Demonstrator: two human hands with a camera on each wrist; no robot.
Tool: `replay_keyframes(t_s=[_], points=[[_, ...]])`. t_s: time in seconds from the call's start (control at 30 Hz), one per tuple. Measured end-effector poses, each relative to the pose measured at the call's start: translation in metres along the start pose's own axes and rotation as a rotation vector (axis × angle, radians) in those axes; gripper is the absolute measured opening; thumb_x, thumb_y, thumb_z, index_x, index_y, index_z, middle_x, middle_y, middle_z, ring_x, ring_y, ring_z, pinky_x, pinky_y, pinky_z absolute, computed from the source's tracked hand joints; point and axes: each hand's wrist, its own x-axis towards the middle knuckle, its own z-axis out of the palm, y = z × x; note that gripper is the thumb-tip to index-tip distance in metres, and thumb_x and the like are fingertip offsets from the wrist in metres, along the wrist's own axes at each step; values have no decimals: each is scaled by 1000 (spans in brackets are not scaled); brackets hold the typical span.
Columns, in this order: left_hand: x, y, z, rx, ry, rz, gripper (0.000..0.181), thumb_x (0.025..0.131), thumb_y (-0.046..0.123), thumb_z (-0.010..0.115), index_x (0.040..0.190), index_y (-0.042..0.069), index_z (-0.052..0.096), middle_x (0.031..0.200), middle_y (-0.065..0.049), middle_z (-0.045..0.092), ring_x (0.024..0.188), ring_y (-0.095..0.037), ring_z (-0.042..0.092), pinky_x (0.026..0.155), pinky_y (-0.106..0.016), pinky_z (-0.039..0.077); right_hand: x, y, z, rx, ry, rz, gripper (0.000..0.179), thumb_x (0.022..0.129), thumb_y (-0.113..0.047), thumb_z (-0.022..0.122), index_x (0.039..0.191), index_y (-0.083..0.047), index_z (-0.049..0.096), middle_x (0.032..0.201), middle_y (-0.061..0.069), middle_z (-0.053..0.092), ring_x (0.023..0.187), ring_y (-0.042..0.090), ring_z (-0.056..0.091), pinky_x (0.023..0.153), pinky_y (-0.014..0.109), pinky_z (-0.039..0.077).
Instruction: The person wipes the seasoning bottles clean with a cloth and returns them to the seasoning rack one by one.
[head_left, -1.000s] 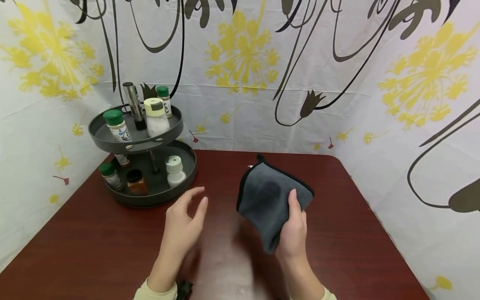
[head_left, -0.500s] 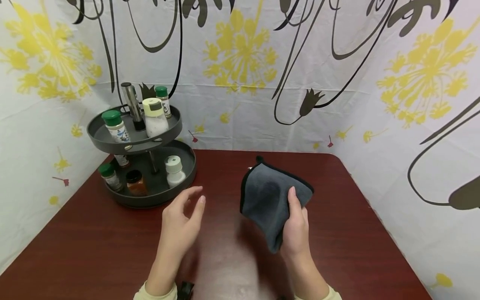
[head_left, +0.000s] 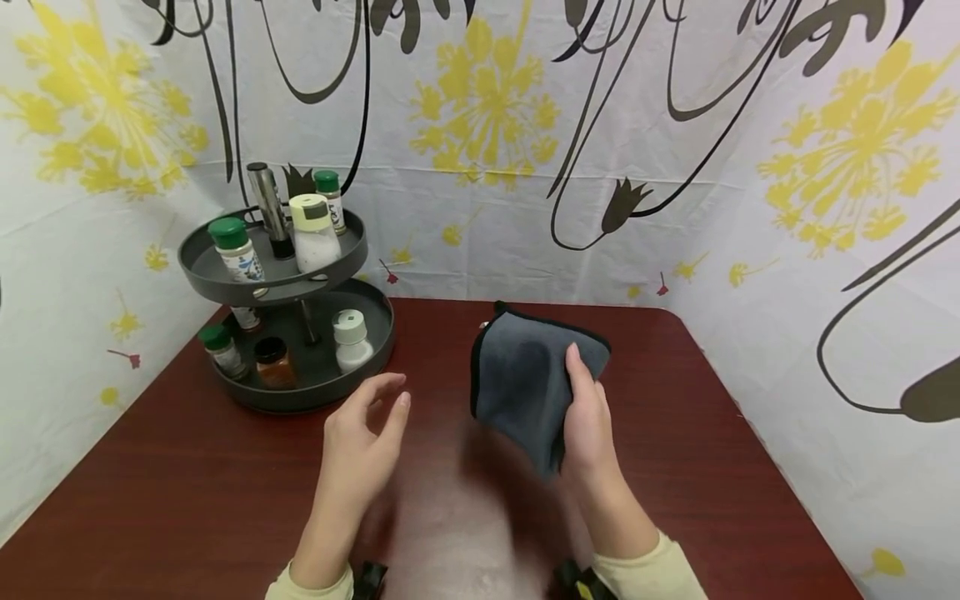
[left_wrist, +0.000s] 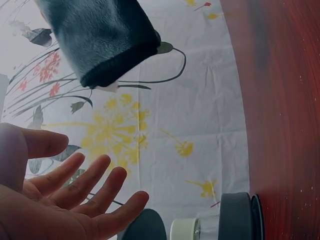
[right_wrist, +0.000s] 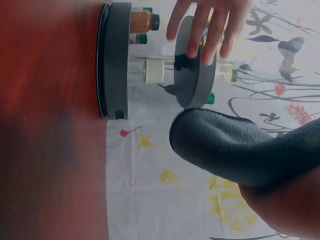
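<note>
A dark grey cloth (head_left: 521,375) with a black edge and a small black loop hangs above the table, folded. My right hand (head_left: 588,425) grips its right side, thumb lying over the front face; the other fingers are mostly hidden behind it. The left hand (head_left: 363,442) is raised over the table to the left of the cloth, apart from it, fingers loosely bent and holding nothing. In the left wrist view, the spread fingers of that hand (left_wrist: 85,195) lie below the cloth (left_wrist: 107,40). From the right wrist, the cloth (right_wrist: 225,145) appears as a thick dark fold.
Behind my left hand stands a two-tier dark grey rack (head_left: 300,404) on the red-brown table (head_left: 712,467). Seasoning bottles fill both tiers, among them a white-capped one (head_left: 351,342) and an amber jar (head_left: 274,364); a silver cylinder (head_left: 267,208) stands on top. A flower-patterned curtain (head_left: 480,242) encloses the table.
The right hand has lifted the cloth slightly up and to the left, away from me. My left hand has barely moved.
</note>
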Motion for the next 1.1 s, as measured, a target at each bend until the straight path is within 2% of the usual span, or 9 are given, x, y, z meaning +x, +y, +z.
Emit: replay_keyframes(t_s=[0.13, 0.3, 0.43, 0.53, 0.63, 0.73, 0.9, 1.0, 1.1], points=[[0, -2, -2, -4, 8, -6, 27, 102, 14, 72, 129, 14, 72, 129, -7, 76, 126, -27, 70, 110, -51, 54, 32, -8, -1, 22, -80, 103, 50, 109, -65, 40, 96, -23, 64, 87, -9, 67, 84, 12, 67, 87, 31, 57], [1, -4, -3, -3, 7, -4, 27, 102, 15, 72, 129, 14, 72, 128, -7, 76, 124, -24, 70, 109, -51, 55, 81, -9, 5, 168, -199, 267, 42, 111, -60, 40, 107, -23, 59, 86, -11, 67, 81, 10, 69, 83, 31, 60], [2, -3, -3, -12, 8, 13, 26, 102, 14, 72, 128, 13, 72, 128, -9, 76, 124, -25, 70, 109, -52, 55, 119, 0, 11, 266, -244, 431, 37, 111, -55, 44, 104, -20, 54, 81, -8, 61, 74, 11, 66, 78, 32, 60], [2, -4, -3, -16, 10, 15, 26, 102, 13, 72, 128, 12, 73, 128, -9, 76, 124, -27, 70, 109, -52, 55, 140, 15, 11, 248, -251, 529, 33, 112, -50, 46, 104, -19, 51, 86, -5, 58, 77, 13, 64, 79, 33, 59], [3, -5, -3, -15, 9, 7, 26, 102, 14, 72, 128, 12, 73, 127, -9, 76, 124, -27, 70, 110, -51, 55, 154, 30, 4, 92, -253, 588, 33, 111, -46, 49, 116, -14, 58, 104, 1, 66, 91, 18, 69, 86, 38, 60], [3, -6, -5, -11, 8, -9, 26, 102, 14, 72, 128, 13, 73, 127, -7, 76, 124, -26, 69, 110, -50, 55, 163, 39, -4, -192, -283, 576, 46, 110, -46, 51, 140, -12, 57, 132, 11, 64, 113, 27, 68, 100, 43, 57], [4, -8, -8, -10, 8, -15, 25, 102, 15, 72, 127, 13, 73, 127, -7, 75, 124, -27, 69, 110, -51, 55, 167, 35, -17, -683, -286, 447, 78, 107, -46, 58, 166, -5, 27, 167, 20, 35, 146, 36, 48, 117, 52, 46], [4, -9, -9, -8, 8, -10, 25, 102, 16, 72, 127, 14, 73, 128, -7, 75, 124, -26, 69, 110, -51, 55, 167, 34, -27, -908, -316, 338, 74, 106, -36, 63, 160, 5, 33, 162, 26, 41, 141, 39, 54, 106, 50, 54], [5, -9, -9, -4, 0, -13, 25, 103, 17, 72, 127, 14, 73, 128, -7, 75, 124, -25, 69, 110, -51, 54, 164, 37, -35, -1202, -306, 207, 42, 105, -27, 64, 129, 7, 62, 124, 26, 65, 104, 36, 70, 78, 41, 59]])
